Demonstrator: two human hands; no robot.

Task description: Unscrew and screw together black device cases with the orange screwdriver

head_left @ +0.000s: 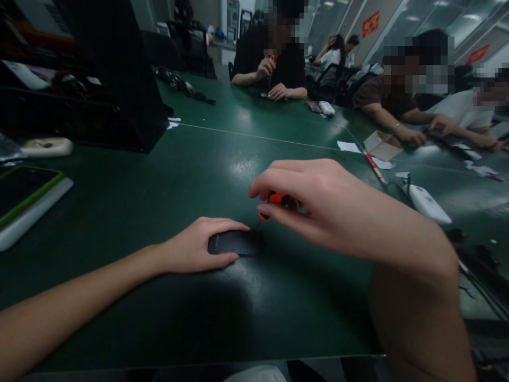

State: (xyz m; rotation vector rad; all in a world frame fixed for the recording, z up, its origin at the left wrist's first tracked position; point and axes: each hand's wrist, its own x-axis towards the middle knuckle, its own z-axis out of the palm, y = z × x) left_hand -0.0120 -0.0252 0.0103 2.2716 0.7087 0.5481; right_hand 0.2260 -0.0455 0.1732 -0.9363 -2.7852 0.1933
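Note:
A flat black rectangular device (238,243), perhaps a phone or a case, lies on the green tabletop (191,185). My left hand (204,245) grips its left end, with the thumb along the near edge and the fingers along the far edge. Above and to the right, my right hand (306,199) is closed around a screwdriver (279,199) with an orange and black handle. Its thin shaft slants down to the far right part of the black device. Whether the tip touches the surface is too small to tell.
At the left are a dark shelf unit (119,79) and a green-rimmed device (32,196). To the right lie a white power bank-like block (427,202), a small open box (382,145) and paper scraps. Across the table a person (270,69) holds another orange screwdriver; others sit at right.

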